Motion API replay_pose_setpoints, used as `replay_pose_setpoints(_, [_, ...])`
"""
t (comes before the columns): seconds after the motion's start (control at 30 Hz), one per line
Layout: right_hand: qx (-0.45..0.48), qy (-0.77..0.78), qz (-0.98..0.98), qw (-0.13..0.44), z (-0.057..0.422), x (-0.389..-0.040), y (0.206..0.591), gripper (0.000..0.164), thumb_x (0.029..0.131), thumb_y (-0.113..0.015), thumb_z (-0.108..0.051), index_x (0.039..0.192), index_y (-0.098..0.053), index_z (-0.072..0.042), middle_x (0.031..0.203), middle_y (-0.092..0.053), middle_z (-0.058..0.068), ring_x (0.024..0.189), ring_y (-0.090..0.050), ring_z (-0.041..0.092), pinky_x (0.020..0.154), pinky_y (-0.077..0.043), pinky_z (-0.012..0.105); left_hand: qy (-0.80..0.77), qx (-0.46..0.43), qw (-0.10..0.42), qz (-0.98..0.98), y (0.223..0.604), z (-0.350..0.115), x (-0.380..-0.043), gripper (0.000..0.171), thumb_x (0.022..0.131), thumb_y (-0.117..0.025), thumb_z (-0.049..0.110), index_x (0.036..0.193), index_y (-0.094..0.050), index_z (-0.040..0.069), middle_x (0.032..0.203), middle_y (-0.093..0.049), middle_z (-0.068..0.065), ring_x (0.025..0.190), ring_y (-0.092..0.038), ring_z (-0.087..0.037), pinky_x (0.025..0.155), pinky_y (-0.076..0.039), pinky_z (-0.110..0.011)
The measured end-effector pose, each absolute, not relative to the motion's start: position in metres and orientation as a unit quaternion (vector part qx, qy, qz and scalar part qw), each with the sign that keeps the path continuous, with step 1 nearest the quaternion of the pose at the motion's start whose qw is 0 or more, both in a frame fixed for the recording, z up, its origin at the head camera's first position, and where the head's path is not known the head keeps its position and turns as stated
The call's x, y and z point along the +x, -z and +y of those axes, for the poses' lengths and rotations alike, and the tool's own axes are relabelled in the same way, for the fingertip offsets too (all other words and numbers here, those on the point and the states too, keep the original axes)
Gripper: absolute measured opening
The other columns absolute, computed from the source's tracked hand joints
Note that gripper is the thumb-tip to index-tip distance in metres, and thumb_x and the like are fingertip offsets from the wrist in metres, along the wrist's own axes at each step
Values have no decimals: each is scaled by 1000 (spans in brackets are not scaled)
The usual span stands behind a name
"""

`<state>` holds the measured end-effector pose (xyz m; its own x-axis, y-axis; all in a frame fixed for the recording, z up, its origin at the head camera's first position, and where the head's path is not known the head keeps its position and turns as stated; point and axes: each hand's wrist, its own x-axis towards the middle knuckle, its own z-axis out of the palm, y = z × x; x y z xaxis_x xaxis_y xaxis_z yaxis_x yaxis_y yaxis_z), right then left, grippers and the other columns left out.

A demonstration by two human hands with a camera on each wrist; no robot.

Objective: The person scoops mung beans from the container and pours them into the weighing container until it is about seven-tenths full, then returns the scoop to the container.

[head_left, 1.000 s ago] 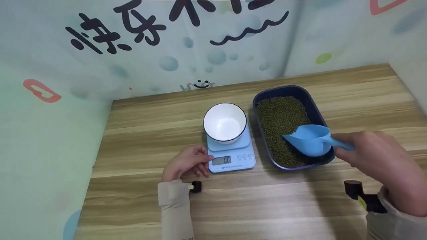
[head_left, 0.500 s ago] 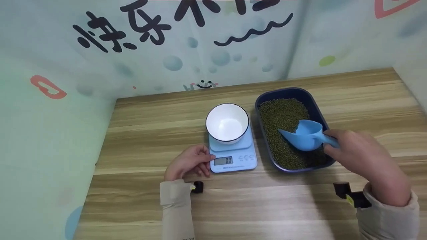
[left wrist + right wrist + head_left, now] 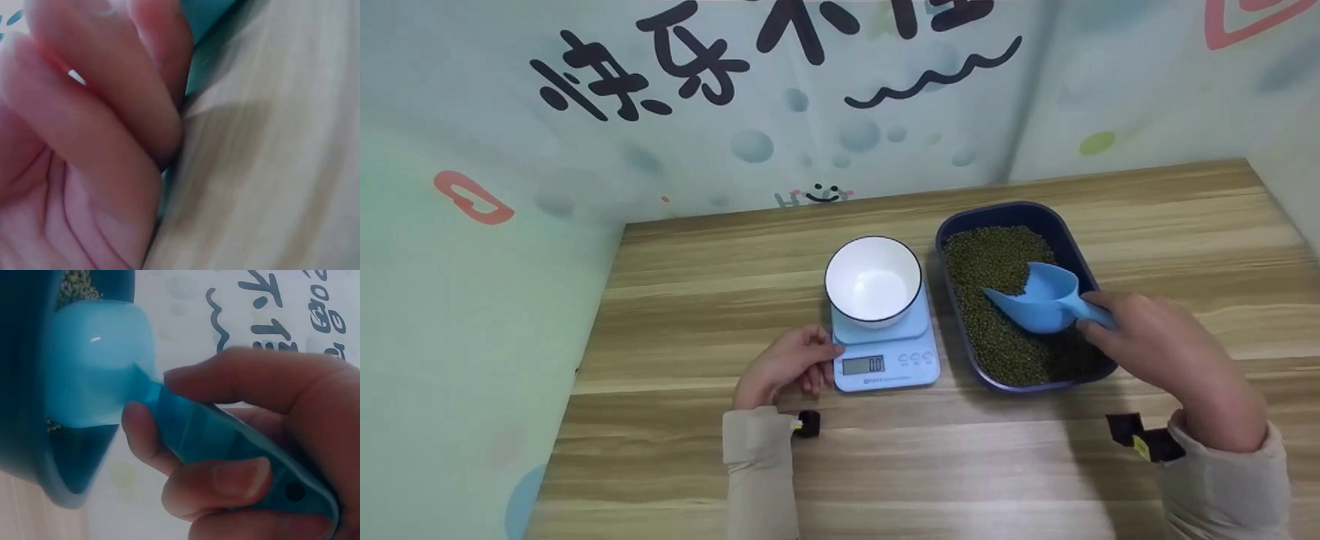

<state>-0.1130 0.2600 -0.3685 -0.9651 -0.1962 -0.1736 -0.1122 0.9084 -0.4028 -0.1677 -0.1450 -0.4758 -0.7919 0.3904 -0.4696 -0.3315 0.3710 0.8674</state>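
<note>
The right hand (image 3: 1162, 337) grips the handle of a light blue scoop (image 3: 101, 360), its fingers wrapped round it in the right wrist view. In the head view the scoop's tip is sunk in small green beans (image 3: 997, 259), which look like mung beans and fill much of a dark blue tub (image 3: 1076, 247). A blue kitchen scale (image 3: 900, 367) reads 0.0 and bears a white bowl (image 3: 874, 277) with a dark rim and nothing inside. At the scale's left edge, the left hand (image 3: 787, 364) holds on with its thumb on top and its curled fingers (image 3: 107, 112) at the side.
Scale and tub stand side by side on a wood-grain table (image 3: 690, 300), a narrow gap between them. Behind the table rises a pale printed backdrop (image 3: 682, 157) with black lettering, and it continues along the left side.
The right hand has pushed the scoop leftward and slightly away, deeper over the beans. The left hand keeps its place on the scale, whose display stays at 0.0. The whole head view has shifted slightly.
</note>
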Motion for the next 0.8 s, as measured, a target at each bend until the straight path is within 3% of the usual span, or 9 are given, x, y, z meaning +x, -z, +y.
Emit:
replay_pose_setpoints(0.23, [-97, 201, 971, 80, 260, -122, 384, 38, 89, -56, -19, 118, -52, 5, 74, -56, 9, 62, -50, 21, 55, -41, 35, -578, 17, 322, 750, 475, -144, -170, 25, 88, -62, 26, 92, -52, 3, 63, -60, -7, 40, -50, -10, 37, -38, -20])
replay_pose_setpoints(0.37, [-97, 212, 967, 99, 260, -125, 390, 38, 91, -54, -21, 118, -52, 5, 69, -52, 7, 58, -48, 19, 51, -39, 31, -584, 14, 331, 741, 476, -144, -169, 23, 89, -62, 24, 92, -52, 3, 64, -60, -7, 41, -50, -11, 38, -39, -20])
replay_pose_setpoints(0.6, [-95, 243, 961, 87, 258, -126, 399, 22, 91, -54, -19, 104, -57, -2, 60, -48, 0, 50, -43, 14, 45, -36, 27, -584, 5, 341, 736, 474, -146, -168, 21, 90, -60, 20, 94, -51, 2, 66, -60, -8, 42, -50, -12, 40, -42, -22])
replay_pose_setpoints(0.8, [-94, 238, 965, 63, 256, -127, 406, 31, 92, -53, -23, 112, -54, 1, 59, -45, 3, 50, -42, 15, 45, -34, 28, -580, 9, 333, 743, 474, -145, -167, 26, 88, -62, 26, 95, -51, 4, 67, -60, -7, 43, -50, -12, 41, -42, -22])
